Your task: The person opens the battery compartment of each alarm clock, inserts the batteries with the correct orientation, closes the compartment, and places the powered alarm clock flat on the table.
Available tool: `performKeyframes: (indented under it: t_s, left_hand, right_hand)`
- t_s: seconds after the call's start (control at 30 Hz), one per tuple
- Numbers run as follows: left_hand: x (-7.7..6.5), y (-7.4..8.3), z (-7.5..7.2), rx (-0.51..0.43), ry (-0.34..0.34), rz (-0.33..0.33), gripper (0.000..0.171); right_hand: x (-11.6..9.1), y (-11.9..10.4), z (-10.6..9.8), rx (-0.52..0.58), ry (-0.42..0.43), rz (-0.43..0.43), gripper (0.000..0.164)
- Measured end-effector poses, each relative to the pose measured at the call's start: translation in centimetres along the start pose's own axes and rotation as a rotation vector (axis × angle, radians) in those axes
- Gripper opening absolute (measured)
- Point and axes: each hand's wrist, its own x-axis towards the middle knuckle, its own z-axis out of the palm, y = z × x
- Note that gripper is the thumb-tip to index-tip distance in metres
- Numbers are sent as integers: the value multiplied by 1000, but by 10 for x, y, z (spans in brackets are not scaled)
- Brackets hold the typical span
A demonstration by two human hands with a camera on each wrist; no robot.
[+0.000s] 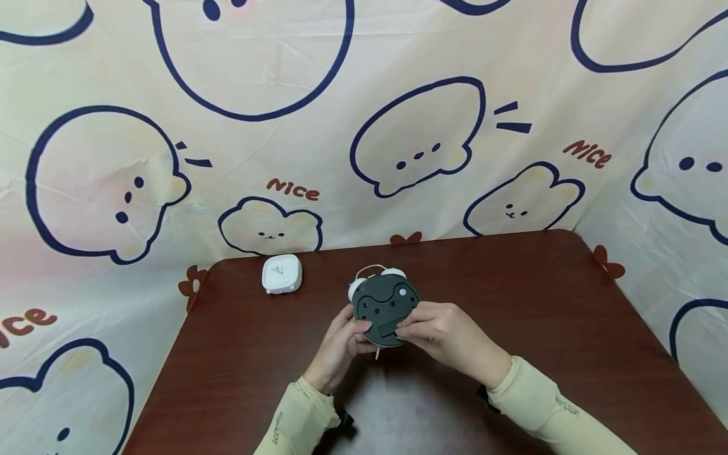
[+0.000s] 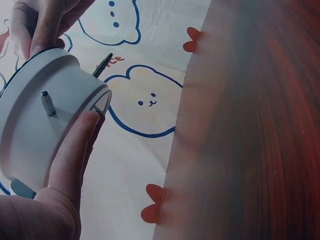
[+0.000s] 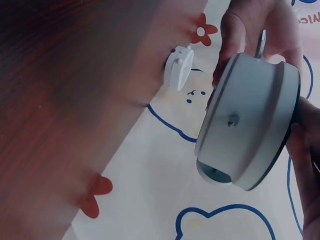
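A round twin-bell alarm clock [image 1: 382,302] is held up over the table, its dark grey back toward me and its white bells and handle on top. My left hand [image 1: 340,341] grips its left side, the thumb lying on the back. In the left wrist view, that hand [image 2: 70,160] wraps the white casing [image 2: 27,120], from which thin metal legs stick out. My right hand [image 1: 440,328] pinches at the right end of the rectangular battery cover [image 1: 389,327], low on the back. Its fingertips hide that end, so whether the cover is loose cannot be told.
A white square clock [image 1: 281,274] stands near the back left edge of the brown wooden table [image 1: 540,303]. Behind and beside the table hangs a pale cloth [image 1: 409,215] printed with cartoon outlines.
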Motion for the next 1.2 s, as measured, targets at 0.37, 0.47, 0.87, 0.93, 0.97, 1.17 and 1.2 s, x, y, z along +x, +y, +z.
performKeyframes:
  t_s: [0.37, 0.47, 0.87, 0.93, 0.97, 1.17, 1.2]
  left_hand:
    - [2, 2, 2, -24, -5, 10, 55]
    - [2, 3, 2, -25, -8, 4, 56]
    - [1, 2, 1, -31, -27, 3, 58]
    - [1, 2, 2, -29, -31, 2, 59]
    - [1, 3, 2, -29, -34, 2, 59]
    - [1, 5, 2, -21, -40, 2, 60]
    - [1, 5, 2, -21, -40, 1, 60]
  right_hand:
    - [-12, 2, -1, -107, -32, -96, 40]
    - [-14, 5, 0, -162, -33, -141, 43]
    - [-16, 9, 4, -228, -27, -219, 25]
    - [-16, 10, 5, -234, -21, -234, 20]
    - [-16, 10, 6, -236, -17, -239, 22]
    - [-14, 12, 9, -265, 30, -296, 37]
    - [-14, 13, 10, -270, 37, -307, 38]
